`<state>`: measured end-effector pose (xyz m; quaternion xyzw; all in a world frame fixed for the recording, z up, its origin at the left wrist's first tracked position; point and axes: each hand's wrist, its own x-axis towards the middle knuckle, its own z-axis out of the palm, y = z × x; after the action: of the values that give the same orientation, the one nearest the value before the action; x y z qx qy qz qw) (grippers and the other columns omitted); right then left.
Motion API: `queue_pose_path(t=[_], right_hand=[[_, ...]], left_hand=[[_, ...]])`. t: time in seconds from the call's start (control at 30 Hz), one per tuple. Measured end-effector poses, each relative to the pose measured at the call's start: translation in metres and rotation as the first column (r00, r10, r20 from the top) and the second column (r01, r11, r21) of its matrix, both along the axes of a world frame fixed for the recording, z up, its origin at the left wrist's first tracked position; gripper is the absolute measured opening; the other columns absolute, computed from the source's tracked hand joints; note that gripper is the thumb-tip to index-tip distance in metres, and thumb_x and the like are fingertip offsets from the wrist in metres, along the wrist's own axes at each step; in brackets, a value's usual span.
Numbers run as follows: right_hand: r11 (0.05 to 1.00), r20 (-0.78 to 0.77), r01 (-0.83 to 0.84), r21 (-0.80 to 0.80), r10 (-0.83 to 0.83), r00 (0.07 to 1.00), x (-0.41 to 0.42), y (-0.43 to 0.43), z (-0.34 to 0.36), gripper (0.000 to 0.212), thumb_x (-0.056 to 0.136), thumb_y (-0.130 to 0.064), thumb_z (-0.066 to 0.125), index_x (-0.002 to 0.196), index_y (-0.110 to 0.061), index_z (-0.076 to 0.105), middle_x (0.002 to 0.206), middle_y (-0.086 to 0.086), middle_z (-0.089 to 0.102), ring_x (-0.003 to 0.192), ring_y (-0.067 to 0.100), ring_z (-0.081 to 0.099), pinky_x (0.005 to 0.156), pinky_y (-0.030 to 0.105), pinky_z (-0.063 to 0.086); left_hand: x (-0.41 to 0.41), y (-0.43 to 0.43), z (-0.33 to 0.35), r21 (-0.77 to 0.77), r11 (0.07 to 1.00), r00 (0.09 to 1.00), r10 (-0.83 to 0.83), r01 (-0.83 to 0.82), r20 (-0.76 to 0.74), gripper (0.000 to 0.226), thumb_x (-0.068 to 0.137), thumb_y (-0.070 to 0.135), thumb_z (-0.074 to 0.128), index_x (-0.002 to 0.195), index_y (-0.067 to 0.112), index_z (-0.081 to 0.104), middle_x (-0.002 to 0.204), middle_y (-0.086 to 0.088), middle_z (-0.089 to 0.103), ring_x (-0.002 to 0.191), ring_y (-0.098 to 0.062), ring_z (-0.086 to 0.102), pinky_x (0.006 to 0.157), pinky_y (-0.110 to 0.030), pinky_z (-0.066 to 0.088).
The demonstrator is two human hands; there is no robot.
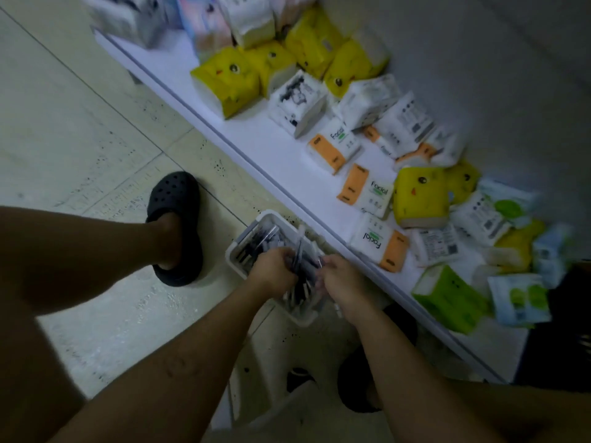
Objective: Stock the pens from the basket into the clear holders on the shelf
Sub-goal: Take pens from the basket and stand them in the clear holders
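A white basket (237, 243) full of dark pens (256, 243) stands on the floor beside the low shelf. Both hands are down inside it. My left hand (271, 270) grips a bunch of pens (300, 282) that stick out between the two hands. My right hand (339, 279) has its fingers curled around the same bunch from the other side. No clear holders are in view.
The low white shelf (271, 148) runs diagonally and carries several tissue packs, yellow (227, 79), orange-and-white (332, 145) and green (444, 295). My foot in a black clog (176, 225) stands left of the basket on the tiled floor. A white step stool (265, 388) is below the basket.
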<state>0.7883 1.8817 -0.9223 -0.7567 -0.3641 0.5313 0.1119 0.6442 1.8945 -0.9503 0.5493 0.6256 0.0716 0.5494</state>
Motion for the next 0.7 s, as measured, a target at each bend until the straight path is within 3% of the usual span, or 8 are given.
queue_pose_path(t=[0.1, 0.2, 0.37, 0.43, 0.5, 0.6, 0.7], right_hand=[[0.985, 0.053, -0.013, 0.174, 0.003, 0.999, -0.002, -0.001, 0.035, 0.021, 0.098, -0.023, 0.045, 0.093, -0.014, 0.063, 0.082, 0.003, 0.061, 0.076, 0.020, 0.057, 0.069, 0.034, 0.043], [0.948, 0.052, 0.005, 0.318, -0.022, 0.998, 0.001, -0.007, 0.069, 0.023, 0.099, -0.025, 0.045, 0.091, -0.013, 0.063, 0.075, -0.001, 0.056, 0.069, 0.016, 0.051, 0.065, 0.030, 0.039], [0.843, -0.022, 0.078, 0.532, -0.078, 0.997, 0.003, -0.023, 0.129, 0.025, 0.101, -0.028, 0.046, 0.100, -0.014, 0.067, 0.070, -0.007, 0.057, 0.061, 0.010, 0.052, 0.060, 0.026, 0.040], [0.796, -0.140, 0.166, 0.582, -0.103, 0.985, 0.005, -0.027, 0.157, 0.024, 0.101, -0.022, 0.047, 0.098, -0.009, 0.068, 0.062, -0.004, 0.051, 0.053, 0.011, 0.047, 0.055, 0.029, 0.042], [0.731, -0.191, 0.214, 0.648, -0.115, 0.975, 0.007, -0.028, 0.189, 0.025, 0.100, -0.020, 0.048, 0.092, -0.008, 0.069, 0.064, 0.001, 0.053, 0.057, 0.012, 0.049, 0.059, 0.033, 0.045], [0.623, -0.082, 0.135, 0.770, -0.113, 0.990, 0.014, -0.031, 0.241, 0.027, 0.101, -0.027, 0.047, 0.094, -0.017, 0.071, 0.080, -0.006, 0.065, 0.077, 0.008, 0.060, 0.072, 0.025, 0.047], [0.523, -0.009, 0.064, 0.850, -0.107, 0.994, 0.025, -0.036, 0.285, 0.028, 0.100, -0.028, 0.049, 0.093, -0.015, 0.072, 0.087, 0.003, 0.069, 0.078, 0.011, 0.062, 0.067, 0.019, 0.045]], left_hand=[[-0.003, 0.005, 0.044, 0.076, 0.997, 1.000, 0.010, -0.012, 0.020, 0.024, 0.086, 0.009, 0.064, 0.108, 0.017, 0.059, 0.101, -0.003, 0.065, 0.094, -0.020, 0.061, 0.077, -0.027, 0.049], [-0.005, 0.010, 0.090, 0.218, 0.974, 0.998, 0.056, -0.062, 0.031, 0.016, 0.084, 0.013, 0.067, 0.098, 0.018, 0.061, 0.091, -0.002, 0.065, 0.080, -0.018, 0.061, 0.070, -0.027, 0.050], [0.001, 0.008, 0.164, 0.302, 0.937, 0.946, 0.078, -0.178, 0.315, 0.014, 0.094, 0.014, 0.058, 0.105, 0.008, 0.063, 0.077, -0.007, 0.063, 0.060, -0.014, 0.061, 0.053, -0.023, 0.051], [0.007, 0.004, 0.191, 0.366, 0.909, 0.923, 0.048, -0.200, 0.383, 0.017, 0.097, 0.014, 0.054, 0.108, 0.006, 0.063, 0.075, -0.004, 0.062, 0.062, -0.014, 0.061, 0.056, -0.023, 0.051], [0.014, 0.000, 0.217, 0.422, 0.881, 0.907, 0.019, -0.213, 0.420, 0.018, 0.098, 0.015, 0.052, 0.109, 0.008, 0.065, 0.078, -0.003, 0.062, 0.065, -0.014, 0.063, 0.059, -0.027, 0.053], [0.023, -0.007, 0.257, 0.486, 0.843, 0.899, -0.009, -0.229, 0.438, 0.016, 0.096, 0.016, 0.056, 0.104, 0.013, 0.069, 0.080, 0.000, 0.064, 0.069, -0.012, 0.066, 0.068, -0.033, 0.056], [0.030, -0.012, 0.300, 0.535, 0.802, 0.881, -0.023, -0.266, 0.473, 0.010, 0.092, 0.014, 0.062, 0.095, 0.017, 0.071, 0.076, 0.003, 0.067, 0.073, -0.015, 0.066, 0.076, -0.043, 0.058]])
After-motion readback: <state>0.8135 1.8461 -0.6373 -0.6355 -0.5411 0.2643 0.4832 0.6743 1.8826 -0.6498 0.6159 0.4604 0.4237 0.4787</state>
